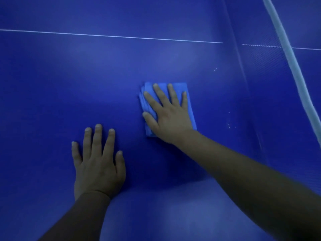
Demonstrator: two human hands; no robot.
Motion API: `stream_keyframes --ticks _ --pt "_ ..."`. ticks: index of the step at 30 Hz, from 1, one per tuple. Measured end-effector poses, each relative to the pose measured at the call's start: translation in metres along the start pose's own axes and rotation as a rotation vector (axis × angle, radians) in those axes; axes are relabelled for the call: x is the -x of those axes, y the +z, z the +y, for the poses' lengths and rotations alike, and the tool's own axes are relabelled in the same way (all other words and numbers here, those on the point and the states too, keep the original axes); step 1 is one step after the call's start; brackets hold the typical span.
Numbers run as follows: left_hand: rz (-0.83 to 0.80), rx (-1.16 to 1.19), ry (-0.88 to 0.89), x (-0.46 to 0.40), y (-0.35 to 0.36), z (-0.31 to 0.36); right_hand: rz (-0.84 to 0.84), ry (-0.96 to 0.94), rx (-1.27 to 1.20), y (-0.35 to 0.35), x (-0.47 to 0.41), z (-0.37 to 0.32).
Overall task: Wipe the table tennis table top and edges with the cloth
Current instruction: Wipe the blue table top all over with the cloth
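A dark blue table tennis table top [86, 84] fills the view. On it, right of centre, lies a folded light blue cloth [188, 94]. My right hand [168, 113] presses flat on the cloth with straight, spread fingers and covers most of it. My left hand [97, 160] rests flat on the bare table surface, lower left of the cloth, with fingers spread and nothing under it.
A thin white line [111, 36] crosses the table from left to right beyond the hands. The net [271, 75] stands at the right, with its pale top band [293, 66] running diagonally. A few small white specks [229, 125] lie near the net.
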State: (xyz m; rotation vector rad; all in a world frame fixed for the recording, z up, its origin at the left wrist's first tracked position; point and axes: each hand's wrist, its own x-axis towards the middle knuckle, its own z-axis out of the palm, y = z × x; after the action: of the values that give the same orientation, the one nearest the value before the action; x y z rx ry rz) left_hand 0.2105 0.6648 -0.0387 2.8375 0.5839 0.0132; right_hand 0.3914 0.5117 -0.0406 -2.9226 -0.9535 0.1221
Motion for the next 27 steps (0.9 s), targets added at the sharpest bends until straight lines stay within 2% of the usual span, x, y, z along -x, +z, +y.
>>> stream_keyframes --ticks 4,7,10,12,14,16,18,20,24,27 --pt "0.006 -0.037 0.012 -0.001 0.001 0.000 -0.070 0.078 0.015 -0.014 -0.097 0.025" --pt "0.004 -0.040 0.011 0.000 0.002 -0.001 -0.081 0.236 -0.008 -0.024 -0.144 0.065" --pt "0.000 -0.037 0.016 0.000 0.001 -0.001 -0.031 0.495 -0.090 -0.028 -0.131 0.112" --pt "-0.011 -0.035 0.017 0.001 0.001 -0.001 0.001 0.584 -0.074 -0.024 -0.107 0.119" --pt "-0.019 -0.030 0.017 -0.001 0.001 -0.003 0.005 0.560 -0.042 -0.019 -0.091 0.098" --pt "-0.014 -0.022 0.017 -0.001 0.001 -0.003 -0.022 0.423 -0.036 -0.018 -0.099 0.072" --pt "-0.008 -0.020 0.018 -0.001 0.002 -0.003 -0.047 0.282 -0.023 -0.021 -0.125 0.057" --pt "-0.010 -0.031 0.015 -0.001 0.003 -0.003 -0.051 0.243 -0.007 -0.025 -0.162 0.062" --pt "0.004 -0.047 0.024 -0.001 0.006 -0.004 -0.079 0.395 -0.063 -0.037 -0.214 0.120" --pt "0.012 -0.022 0.018 -0.001 0.006 -0.004 -0.023 0.591 -0.102 -0.038 -0.191 0.167"
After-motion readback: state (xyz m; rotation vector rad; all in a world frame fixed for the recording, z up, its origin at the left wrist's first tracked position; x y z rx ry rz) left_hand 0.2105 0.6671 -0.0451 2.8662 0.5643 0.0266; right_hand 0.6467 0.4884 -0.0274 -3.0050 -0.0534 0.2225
